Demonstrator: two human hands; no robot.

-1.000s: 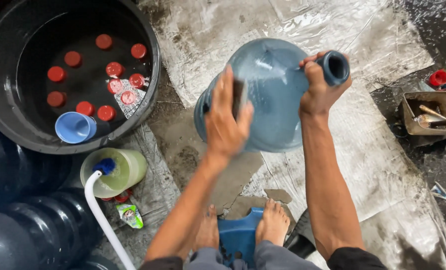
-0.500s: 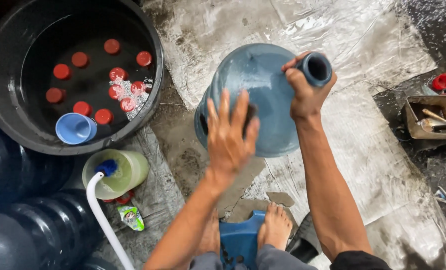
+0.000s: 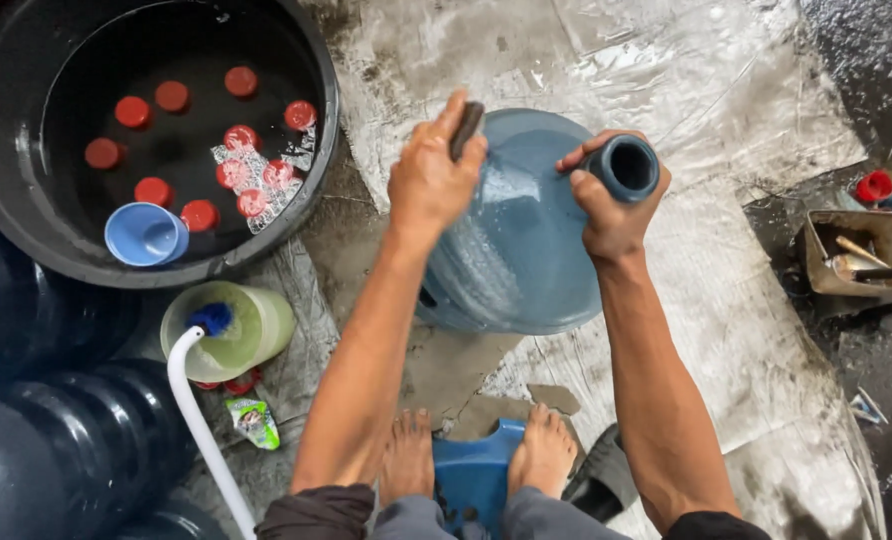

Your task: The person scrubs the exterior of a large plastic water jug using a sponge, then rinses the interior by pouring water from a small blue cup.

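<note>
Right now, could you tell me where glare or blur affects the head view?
Head view: glare whitens the wet plastic sheet at top; the left hand and right hand on the blue water jug look sharp; the black tub interior is dim, though its red caps stay distinct.

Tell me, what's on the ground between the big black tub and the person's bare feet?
In the head view, a pale green container with a blue-tipped white hose in it, plus a small green packet on wet sheeting.

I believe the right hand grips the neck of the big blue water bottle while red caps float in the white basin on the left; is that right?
Not quite: the head view shows the basin is black, not white. The right hand does grip the blue bottle's neck, and red caps float in the basin.
</note>
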